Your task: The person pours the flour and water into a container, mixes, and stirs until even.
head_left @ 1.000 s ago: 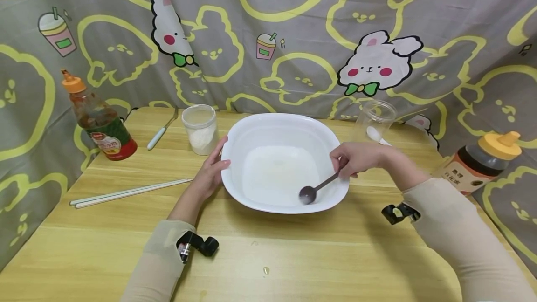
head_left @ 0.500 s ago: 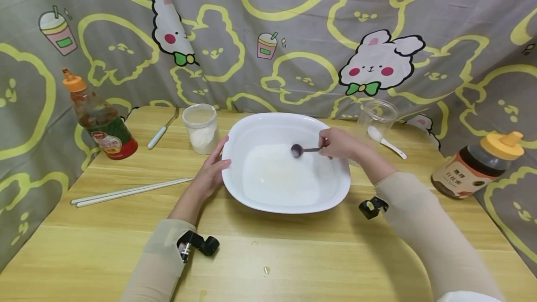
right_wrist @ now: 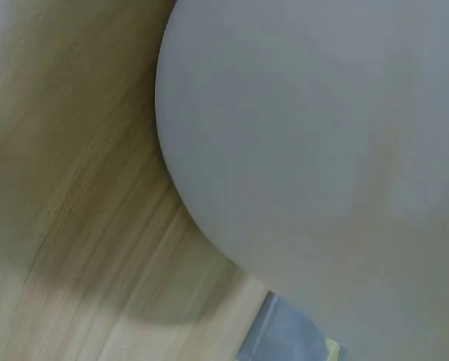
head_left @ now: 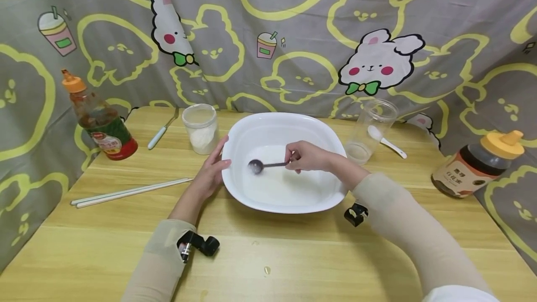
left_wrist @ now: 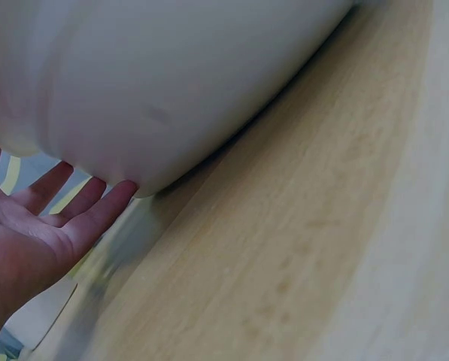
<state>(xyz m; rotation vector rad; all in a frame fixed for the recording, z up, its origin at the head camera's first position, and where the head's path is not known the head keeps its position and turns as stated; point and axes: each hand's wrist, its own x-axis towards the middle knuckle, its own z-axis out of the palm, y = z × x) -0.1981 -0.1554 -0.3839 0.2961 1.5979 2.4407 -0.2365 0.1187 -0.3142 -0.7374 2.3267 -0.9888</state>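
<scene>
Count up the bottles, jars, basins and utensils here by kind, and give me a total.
Bottles: 2, orange-capped bottle and yellow-capped bottle
Jars: 2, jar with white contents and clear jar
Basins: 1, white basin
Utensils: 5, dark spoon, white spoon, blue-handled utensil and 2 chopsticks
Total: 10

Chinese characters 百花蜜 on the pale label (head_left: pixel 461 174) of the yellow-capped bottle (head_left: pixel 478 164) by the right edge of the tabletop (head_left: pixel 327 260), lettering on the orange-capped bottle (head_left: pixel 103 127) near the far left corner too small to read
</scene>
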